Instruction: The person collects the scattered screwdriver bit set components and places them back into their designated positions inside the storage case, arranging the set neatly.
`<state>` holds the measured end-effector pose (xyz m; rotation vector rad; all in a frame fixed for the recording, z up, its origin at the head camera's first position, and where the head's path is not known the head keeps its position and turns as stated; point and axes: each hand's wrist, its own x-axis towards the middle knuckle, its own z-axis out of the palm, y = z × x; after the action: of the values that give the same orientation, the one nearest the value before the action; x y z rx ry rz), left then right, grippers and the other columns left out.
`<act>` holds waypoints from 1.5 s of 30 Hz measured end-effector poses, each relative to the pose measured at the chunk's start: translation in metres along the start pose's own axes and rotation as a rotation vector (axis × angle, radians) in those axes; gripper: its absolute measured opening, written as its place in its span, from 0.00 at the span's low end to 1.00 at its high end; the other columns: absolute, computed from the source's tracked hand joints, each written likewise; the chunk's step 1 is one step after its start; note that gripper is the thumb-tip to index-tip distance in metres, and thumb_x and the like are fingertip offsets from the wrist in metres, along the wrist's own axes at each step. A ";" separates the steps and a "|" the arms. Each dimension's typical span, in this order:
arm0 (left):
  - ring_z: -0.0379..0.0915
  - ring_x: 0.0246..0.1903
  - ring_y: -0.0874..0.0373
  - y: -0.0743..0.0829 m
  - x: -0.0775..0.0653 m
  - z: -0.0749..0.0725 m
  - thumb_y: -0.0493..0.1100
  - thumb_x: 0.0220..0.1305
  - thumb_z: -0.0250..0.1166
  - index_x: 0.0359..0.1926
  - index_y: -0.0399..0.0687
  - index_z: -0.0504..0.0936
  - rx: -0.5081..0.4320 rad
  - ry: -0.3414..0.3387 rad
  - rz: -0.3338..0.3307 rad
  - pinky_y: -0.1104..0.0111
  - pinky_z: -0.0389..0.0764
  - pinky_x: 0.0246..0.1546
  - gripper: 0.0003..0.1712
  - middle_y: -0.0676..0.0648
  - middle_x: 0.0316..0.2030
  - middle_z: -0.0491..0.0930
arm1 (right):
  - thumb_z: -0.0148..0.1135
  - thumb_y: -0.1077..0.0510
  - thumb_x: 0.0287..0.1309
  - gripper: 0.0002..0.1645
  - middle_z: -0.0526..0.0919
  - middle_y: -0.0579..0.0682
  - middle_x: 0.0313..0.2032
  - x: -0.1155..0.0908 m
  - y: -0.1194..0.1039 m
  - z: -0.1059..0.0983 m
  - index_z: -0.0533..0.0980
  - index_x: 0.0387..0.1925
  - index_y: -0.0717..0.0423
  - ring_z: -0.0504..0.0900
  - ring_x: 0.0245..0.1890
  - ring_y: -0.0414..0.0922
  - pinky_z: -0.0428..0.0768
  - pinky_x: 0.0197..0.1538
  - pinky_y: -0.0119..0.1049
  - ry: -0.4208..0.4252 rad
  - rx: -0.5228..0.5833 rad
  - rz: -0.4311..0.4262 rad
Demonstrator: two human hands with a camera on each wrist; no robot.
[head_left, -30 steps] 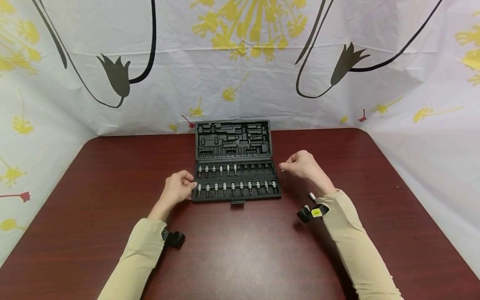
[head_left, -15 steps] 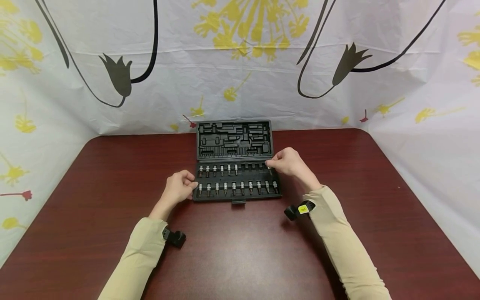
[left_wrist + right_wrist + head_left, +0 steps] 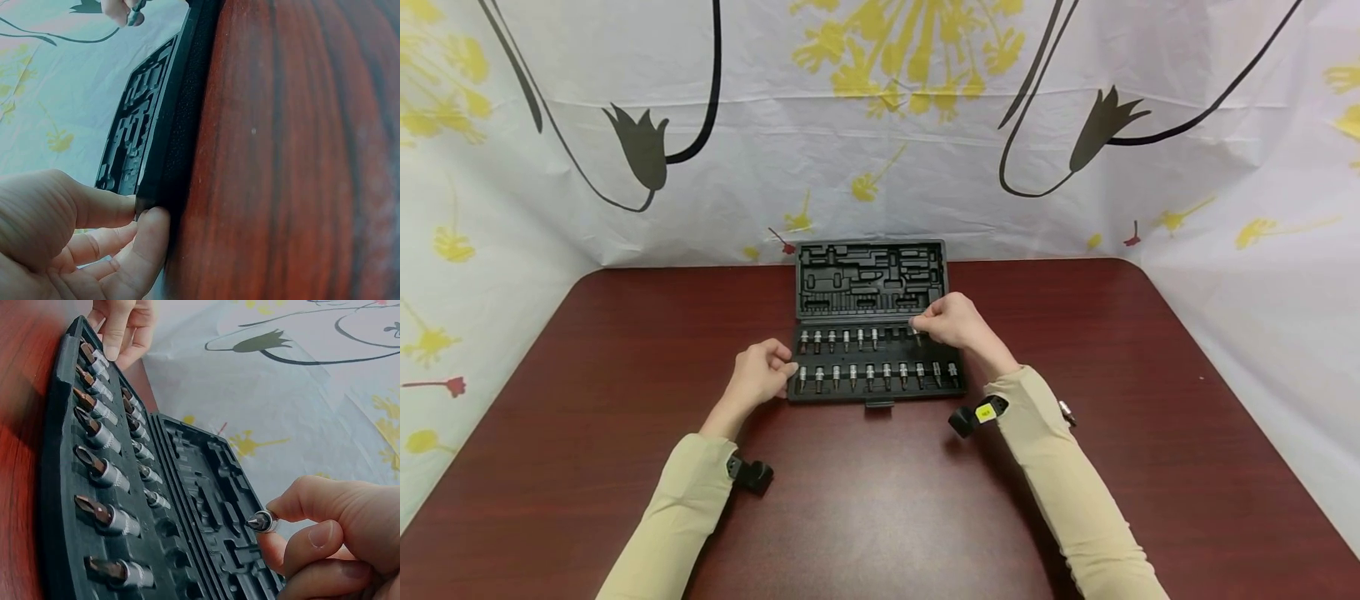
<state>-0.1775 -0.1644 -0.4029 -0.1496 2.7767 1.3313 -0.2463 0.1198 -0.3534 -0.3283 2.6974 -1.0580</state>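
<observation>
Right hand (image 3: 957, 320) pinches a bit socket (image 3: 262, 521) over the case (image 3: 880, 356) gripped by left hand (image 3: 760, 372)

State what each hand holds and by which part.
Right hand: a bit socket, pinched by its silver end, tip free. Left hand: the black case, by its left edge.

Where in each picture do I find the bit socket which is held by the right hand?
Head view: the bit socket is just right of centre, slightly below mid-height, in the right hand.
Left wrist view: bit socket at the top edge, left of centre.
Right wrist view: bit socket right of centre, in the lower half.
Shared landmark: the open black case.
</observation>
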 end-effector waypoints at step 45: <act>0.76 0.14 0.57 -0.001 0.000 -0.001 0.33 0.60 0.61 0.38 0.33 0.76 -0.011 0.002 0.004 0.66 0.82 0.19 0.07 0.40 0.25 0.79 | 0.66 0.52 0.56 0.32 0.61 0.45 0.04 0.036 -0.013 0.037 0.63 0.03 0.52 0.53 0.07 0.38 0.58 0.16 0.30 -0.059 -0.112 0.175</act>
<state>-0.1778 -0.1656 -0.4035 -0.1459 2.7731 1.3476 -0.2681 0.0768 -0.3759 -0.1364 2.6804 -0.8384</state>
